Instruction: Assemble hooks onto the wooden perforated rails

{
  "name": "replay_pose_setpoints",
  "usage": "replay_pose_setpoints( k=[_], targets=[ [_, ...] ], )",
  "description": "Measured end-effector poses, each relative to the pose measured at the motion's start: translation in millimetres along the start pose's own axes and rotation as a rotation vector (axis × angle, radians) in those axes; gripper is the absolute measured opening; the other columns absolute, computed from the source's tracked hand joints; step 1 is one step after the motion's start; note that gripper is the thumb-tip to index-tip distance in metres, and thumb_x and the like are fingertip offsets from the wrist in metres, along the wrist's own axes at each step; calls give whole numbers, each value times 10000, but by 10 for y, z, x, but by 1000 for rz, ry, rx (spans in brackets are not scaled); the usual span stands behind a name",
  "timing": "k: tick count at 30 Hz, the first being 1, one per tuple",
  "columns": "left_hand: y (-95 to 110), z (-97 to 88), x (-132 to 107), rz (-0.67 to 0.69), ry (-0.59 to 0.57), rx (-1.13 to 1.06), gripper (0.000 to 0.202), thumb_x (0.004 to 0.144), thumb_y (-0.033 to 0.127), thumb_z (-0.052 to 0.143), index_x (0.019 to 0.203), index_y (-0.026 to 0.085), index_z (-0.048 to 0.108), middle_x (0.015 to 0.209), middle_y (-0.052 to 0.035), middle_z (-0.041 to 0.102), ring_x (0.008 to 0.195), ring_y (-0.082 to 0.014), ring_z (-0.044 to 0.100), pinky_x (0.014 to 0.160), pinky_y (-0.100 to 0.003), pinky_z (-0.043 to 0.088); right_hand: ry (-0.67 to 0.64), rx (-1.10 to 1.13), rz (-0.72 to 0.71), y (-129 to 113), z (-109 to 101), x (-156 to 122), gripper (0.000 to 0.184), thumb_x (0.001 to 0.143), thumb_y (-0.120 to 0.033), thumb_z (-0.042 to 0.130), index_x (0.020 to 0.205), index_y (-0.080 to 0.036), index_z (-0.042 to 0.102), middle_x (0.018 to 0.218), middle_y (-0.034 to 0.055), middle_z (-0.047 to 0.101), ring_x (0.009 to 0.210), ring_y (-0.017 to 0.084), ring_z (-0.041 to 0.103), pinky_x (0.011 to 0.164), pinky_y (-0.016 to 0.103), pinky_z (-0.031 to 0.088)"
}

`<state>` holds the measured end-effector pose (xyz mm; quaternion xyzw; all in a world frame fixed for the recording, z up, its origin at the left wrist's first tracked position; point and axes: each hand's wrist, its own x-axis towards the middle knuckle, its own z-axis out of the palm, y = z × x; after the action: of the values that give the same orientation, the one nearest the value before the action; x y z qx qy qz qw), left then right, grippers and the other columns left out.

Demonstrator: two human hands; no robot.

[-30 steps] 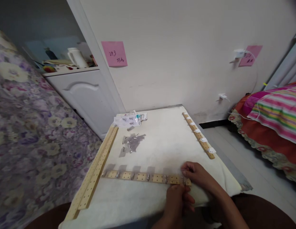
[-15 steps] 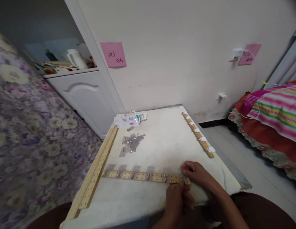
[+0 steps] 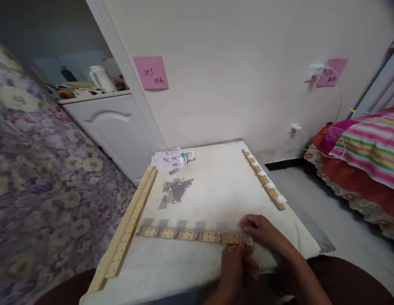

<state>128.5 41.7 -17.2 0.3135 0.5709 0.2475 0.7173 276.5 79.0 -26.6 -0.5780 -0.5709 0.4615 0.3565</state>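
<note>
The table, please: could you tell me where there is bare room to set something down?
Bare cloth shows mid-table, between the parts pile and the white-tagged strip, and nearer, between the front strip, long boards and left hand. It is crowded between that hand and the right hand, and by the packets.

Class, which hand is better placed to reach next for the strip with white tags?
Probably the right hand: it is nearer the white-tagged strip, while the left hand sits nearer the body, farther left.

Dim, soft lt, dark alcove (image 3: 54, 25), wide-angle distort. at edges, fine detail blurry
</note>
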Motion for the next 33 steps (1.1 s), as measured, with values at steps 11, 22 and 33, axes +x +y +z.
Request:
replay_pose_setpoints(
  k=[11,22,33],
  targets=[
    [-17,0,3,28,-14,-22,370,743,500,535,844,147,574,520,-11,614,355,-95,462,424,-224,208,-23,56,2,-11,-18,11,148,660,-198,539,763,-161,639,711,-3,635,693,156,553,656,259,411],
    [4,19,-15,28,0,11,344,723,472,530,815,146,585,510,-16,614,347,-103,456,424,-234,198,-19,29,10,-12,-24,9,148,659,-184,529,755,-166,641,699,-8,632,682,154,552,646,253,407],
    [16,37,3,9,1,38,264,804,367,409,800,147,555,488,-6,594,307,-85,450,396,-227,160,-21,16,0,-20,-18,-3,124,682,-195,521,755,-161,614,697,-6,600,679,152,529,636,255,392]
  ],
)
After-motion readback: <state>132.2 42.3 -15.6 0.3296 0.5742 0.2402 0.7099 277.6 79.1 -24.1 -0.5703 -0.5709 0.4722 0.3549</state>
